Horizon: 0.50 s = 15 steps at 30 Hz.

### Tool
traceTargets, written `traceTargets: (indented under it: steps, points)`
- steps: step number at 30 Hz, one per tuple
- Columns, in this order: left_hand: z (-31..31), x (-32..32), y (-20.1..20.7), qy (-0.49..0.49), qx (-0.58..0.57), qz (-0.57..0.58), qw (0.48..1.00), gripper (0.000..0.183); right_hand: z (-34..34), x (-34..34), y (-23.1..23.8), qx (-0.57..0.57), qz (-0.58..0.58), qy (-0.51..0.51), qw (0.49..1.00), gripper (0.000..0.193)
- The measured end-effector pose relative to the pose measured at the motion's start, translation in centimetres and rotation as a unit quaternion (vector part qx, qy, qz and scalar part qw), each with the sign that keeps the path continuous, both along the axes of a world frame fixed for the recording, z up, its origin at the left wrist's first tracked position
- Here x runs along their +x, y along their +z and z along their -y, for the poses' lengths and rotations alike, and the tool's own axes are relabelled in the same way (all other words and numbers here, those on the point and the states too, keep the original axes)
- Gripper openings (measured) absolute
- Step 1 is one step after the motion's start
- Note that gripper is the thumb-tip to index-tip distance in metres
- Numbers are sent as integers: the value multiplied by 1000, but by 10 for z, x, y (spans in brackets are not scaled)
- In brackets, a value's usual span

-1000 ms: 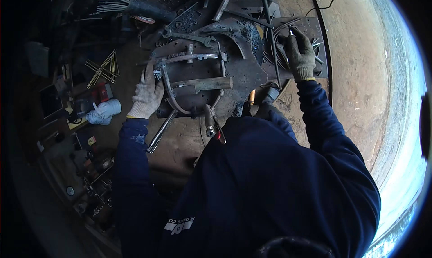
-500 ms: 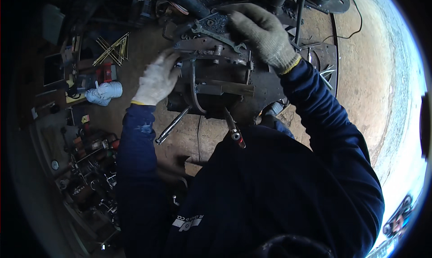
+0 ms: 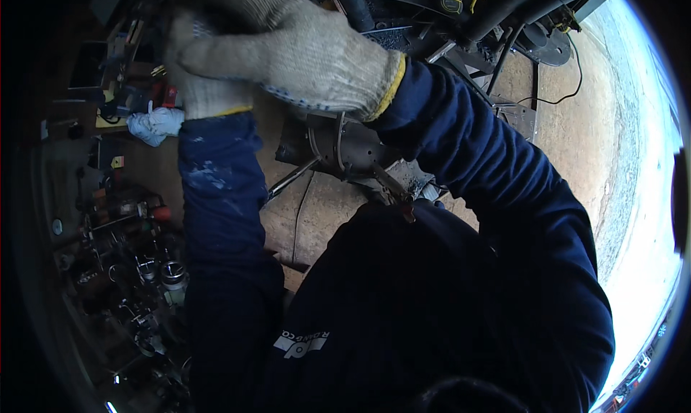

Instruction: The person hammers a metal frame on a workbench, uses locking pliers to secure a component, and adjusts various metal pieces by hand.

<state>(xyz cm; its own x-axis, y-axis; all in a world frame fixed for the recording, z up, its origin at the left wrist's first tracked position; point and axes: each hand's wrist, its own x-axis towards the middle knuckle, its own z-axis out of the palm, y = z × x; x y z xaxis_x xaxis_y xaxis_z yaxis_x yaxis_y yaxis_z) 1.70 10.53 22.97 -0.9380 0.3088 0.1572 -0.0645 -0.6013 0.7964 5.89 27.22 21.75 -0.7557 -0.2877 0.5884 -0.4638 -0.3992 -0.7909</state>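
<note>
My right hand, in a grey-white knit glove with a yellow cuff, reaches across to the left. Its thumb stands apart from its fingers, and I see nothing between them. Behind it, my left hand, also gloved, is mostly covered; its fingers are smeared and hidden. The two hands overlap. Under my right wrist lies a dark steel assembly with curved ribs, partly covered. A shiny metal rod sticks out from its left side. A bar-shaped tool with a red end points from the assembly toward my body.
A white cloth bundle lies at the left near a red box. Assorted metal parts crowd the lower left. A yellow-and-black tape measure sits at the back. A black cable runs over the floor at the right.
My right hand has moved left from above the wrench to overlap my left hand. My left hand has moved up and left off the assembly. The view has shifted.
</note>
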Motion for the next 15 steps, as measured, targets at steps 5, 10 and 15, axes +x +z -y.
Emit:
traceTargets:
  steps: [5, 10, 15]
  points:
    - [20, 40, 51, 451, -220, -33, 864, 36, 23, 21, -18, -56, 1, 239, 969, 48]
    - [39, 8, 46, 546, -305, -88, 775, 37, -8, -11, -112, -94, 92, 433, 892, 49]
    - [124, 46, 37, 625, -355, -55, 693, 38, -79, 60, -38, 219, 164, 259, 926, 47]
